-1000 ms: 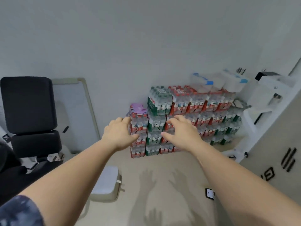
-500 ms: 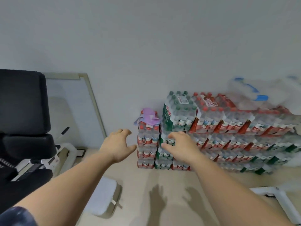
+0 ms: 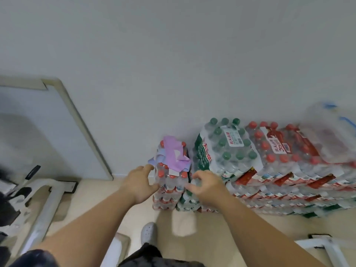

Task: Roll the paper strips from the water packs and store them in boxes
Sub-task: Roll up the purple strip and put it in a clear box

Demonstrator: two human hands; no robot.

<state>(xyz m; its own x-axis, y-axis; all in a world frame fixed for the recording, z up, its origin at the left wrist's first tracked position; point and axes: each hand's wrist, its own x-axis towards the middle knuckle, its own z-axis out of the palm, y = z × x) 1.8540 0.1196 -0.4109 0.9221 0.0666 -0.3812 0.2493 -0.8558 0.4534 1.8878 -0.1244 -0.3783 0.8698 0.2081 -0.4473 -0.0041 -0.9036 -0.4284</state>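
Floor [image 3: 202,224]: white shoe [image 3: 148,233] nearest. Left hand [image 3: 141,185], fingers apart and relaxed, at the left side of the narrow red-capped pack stack [image 3: 169,185]. Right hand [image 3: 209,187], fingers loosely curled with nothing held, at its right side. Purple paper strips [image 3: 174,157] lie atop that stack. Beyond, against the wall: green-capped pack [image 3: 225,149], red-capped packs [image 3: 273,145].

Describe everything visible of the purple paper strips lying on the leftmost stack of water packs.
The purple and pale lavender paper strips are thin, matte, loosely heaped and overlapping, with one pale end hanging over the left edge. They lie unrolled on the shrink-wrapped red-capped bottle pack topping the leftmost stack, near the white wall. The left hand reaches close beside that hanging end; contact is unclear. The right hand is lower, apart from them.
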